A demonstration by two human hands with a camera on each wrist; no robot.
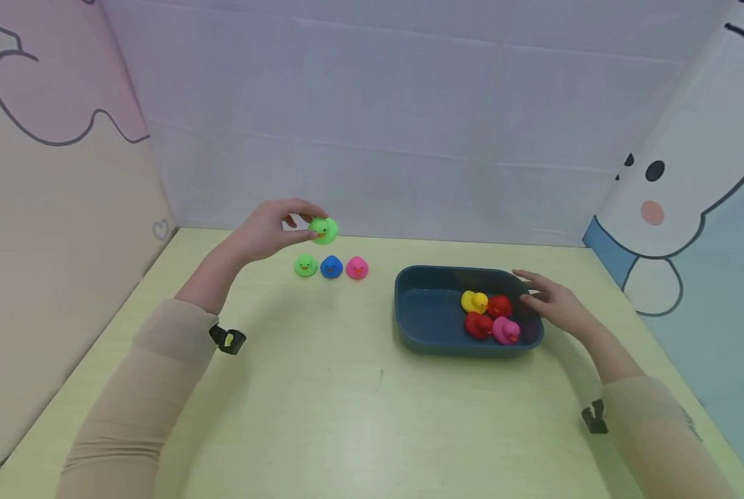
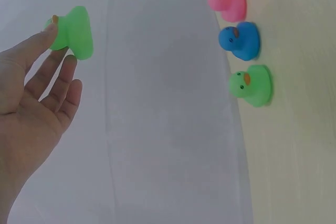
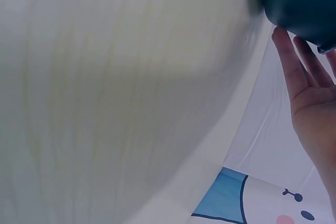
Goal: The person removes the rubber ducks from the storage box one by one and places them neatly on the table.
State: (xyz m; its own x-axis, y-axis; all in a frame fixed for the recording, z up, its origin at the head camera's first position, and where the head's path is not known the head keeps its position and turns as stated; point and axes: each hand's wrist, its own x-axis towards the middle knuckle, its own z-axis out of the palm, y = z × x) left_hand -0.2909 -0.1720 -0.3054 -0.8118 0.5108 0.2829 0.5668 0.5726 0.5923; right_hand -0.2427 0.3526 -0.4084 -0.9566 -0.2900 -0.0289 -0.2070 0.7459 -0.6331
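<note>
My left hand [image 1: 278, 225] pinches a light green rubber duck [image 1: 323, 231] between thumb and fingers, held above the table's far edge. In the left wrist view the held duck [image 2: 76, 32] is tilted, its flat base facing sideways. Below that hand stand three ducks in a row: a green duck [image 1: 306, 265], a blue duck [image 1: 331, 267] and a pink duck [image 1: 357, 268]. My right hand [image 1: 555, 301] rests at the right end of a dark blue tray [image 1: 431, 343], fingers fairly straight against it. The right thumb is hidden in the right wrist view.
Inside the tray's right half lie a yellow duck [image 1: 474, 302], two red ducks [image 1: 479, 326] and a magenta duck [image 1: 506, 331]. A pale wooden table [image 1: 322, 416] carries everything. A white cloth wall [image 1: 372, 138] rises behind it, with printed panels at both sides.
</note>
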